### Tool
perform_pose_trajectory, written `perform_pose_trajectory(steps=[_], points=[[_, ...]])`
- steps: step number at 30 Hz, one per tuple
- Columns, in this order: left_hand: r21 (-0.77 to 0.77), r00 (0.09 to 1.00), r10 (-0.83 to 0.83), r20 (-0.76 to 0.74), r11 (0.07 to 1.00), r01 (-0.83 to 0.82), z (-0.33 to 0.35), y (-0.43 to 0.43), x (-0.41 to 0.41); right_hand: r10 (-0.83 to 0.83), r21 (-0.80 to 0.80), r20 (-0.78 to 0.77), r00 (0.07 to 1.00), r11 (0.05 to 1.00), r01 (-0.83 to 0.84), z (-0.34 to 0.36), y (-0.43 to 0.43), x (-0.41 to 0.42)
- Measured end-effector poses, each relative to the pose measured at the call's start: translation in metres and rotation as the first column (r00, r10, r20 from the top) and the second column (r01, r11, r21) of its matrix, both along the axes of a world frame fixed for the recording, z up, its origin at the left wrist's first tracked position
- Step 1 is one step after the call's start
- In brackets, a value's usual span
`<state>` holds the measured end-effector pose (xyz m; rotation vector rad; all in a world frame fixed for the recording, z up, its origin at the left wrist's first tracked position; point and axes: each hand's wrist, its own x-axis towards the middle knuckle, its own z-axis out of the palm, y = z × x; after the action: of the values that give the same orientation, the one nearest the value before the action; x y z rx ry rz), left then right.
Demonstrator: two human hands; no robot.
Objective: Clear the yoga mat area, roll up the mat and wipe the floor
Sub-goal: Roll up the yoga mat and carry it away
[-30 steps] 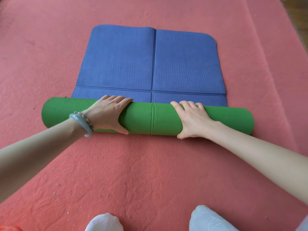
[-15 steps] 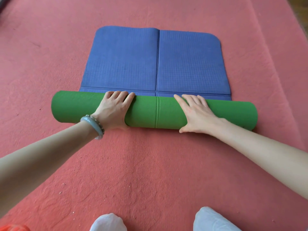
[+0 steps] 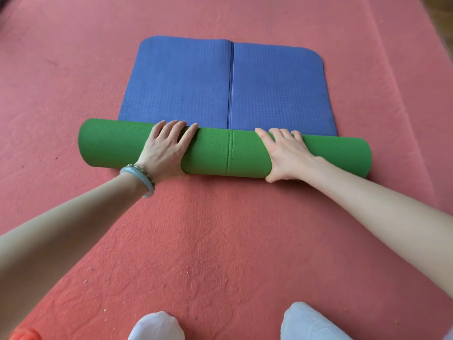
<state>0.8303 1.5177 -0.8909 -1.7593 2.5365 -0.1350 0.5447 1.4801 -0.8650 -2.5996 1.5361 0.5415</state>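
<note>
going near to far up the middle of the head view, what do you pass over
knees → bare red carpet → green roll of the mat, with the left hand and right hand pressed on it → flat blue part of the mat → red carpet again

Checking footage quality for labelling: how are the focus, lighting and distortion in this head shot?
Head view: soft even light, no glare; green rolled mat and flat blue mat section look sharp; wide-angle lens bows the red carpet edges; both forearms blur and swell towards the frame edges.
</note>
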Motion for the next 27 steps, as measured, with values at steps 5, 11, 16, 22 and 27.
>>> perform_pose_trajectory(steps=[5,11,16,22,27], points=[[0.01,0.999,-0.003,0.053,1.0,0.002,0.005,-0.006,-0.002,0.022,0.004,-0.018,1.0,1.0,-0.022,0.006,-0.002,0.001],[0.008,0.996,-0.089,0.0,0.996,0.089,0.012,0.023,-0.002,0.072,0.088,-0.026,0.997,0.994,-0.069,0.012,0.033,-0.003],[0.125,0.995,-0.103,-0.002,0.987,0.102,0.018,0.069,-0.006,0.122,0.214,-0.027,0.992,0.97,-0.113,0.018,0.067,-0.011],[0.219,0.996,-0.09,-0.023,0.971,0.093,0.021,0.086,-0.004,0.082,0.363,-0.015,0.996,0.929,-0.072,0.021,0.079,-0.011],[0.139,0.995,-0.099,-0.02,0.985,0.101,0.018,0.09,-0.004,-0.032,0.559,-0.024,0.999,0.828,0.04,0.027,0.048,-0.007]])
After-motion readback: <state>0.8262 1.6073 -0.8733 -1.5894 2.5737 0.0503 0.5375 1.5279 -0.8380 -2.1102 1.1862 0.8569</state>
